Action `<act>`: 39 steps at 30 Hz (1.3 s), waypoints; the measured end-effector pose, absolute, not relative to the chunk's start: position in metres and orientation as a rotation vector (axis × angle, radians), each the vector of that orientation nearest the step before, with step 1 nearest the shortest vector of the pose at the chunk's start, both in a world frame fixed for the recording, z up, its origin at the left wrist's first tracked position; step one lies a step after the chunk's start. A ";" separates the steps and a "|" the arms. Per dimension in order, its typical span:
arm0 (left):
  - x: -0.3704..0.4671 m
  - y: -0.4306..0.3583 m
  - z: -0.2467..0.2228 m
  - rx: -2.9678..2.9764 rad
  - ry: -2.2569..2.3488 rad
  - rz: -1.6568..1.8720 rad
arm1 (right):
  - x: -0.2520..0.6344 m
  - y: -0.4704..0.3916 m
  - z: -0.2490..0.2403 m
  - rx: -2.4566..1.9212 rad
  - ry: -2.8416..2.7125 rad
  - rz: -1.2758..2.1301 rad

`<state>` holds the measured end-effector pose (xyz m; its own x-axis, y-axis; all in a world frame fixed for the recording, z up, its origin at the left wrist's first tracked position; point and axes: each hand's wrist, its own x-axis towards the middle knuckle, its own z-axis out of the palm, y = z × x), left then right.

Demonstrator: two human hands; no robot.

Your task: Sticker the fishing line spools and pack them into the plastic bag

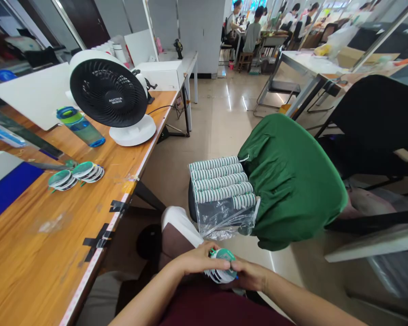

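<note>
Green-topped stack of discs [222, 268] held between both hands

The stack sits low in front of the person's body, above the lap and clear of the worktop [27, 253]. The left hand [200, 260] holds its left side, the thumb laid across the green top and the fingers curled at the far edge. The right hand [250, 273] grips the right side, its fingers closed in against the rim; their undersides cannot be seen. White edges of several discs show fanned below the top one.

Ahead of the hands, a clear plastic bag [221, 222] lies on a dark seat, touching a green chair cover [292, 181]. Inside it, white-and-green discs [219, 183] stand on edge in four long rows and one short row; the near part of the bag is slack and wrinkled.

On the worktop, to the left, two leaning piles of similar discs [88, 171] lie side by side. Beyond them are a blue bottle [83, 129], upright with a green band, and a fan [110, 93] with a black grille on a white base. Black tape [97, 242] crosses the measuring strip [75, 296] along the worktop's edge.
</note>
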<state>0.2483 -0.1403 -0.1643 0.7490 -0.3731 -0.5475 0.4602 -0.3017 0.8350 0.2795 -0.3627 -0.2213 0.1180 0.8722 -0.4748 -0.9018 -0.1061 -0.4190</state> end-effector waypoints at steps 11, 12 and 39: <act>0.258 -0.137 -0.175 1.697 -0.149 -0.898 | 0.267 -0.353 -0.232 -0.705 -0.045 1.311; 0.259 -0.135 -0.173 1.687 -0.165 -0.893 | 0.267 -0.352 -0.229 -0.704 -0.060 1.297; 0.300 -0.134 -0.238 2.637 -0.159 -0.142 | 0.379 -0.311 -0.313 -2.226 -0.164 0.170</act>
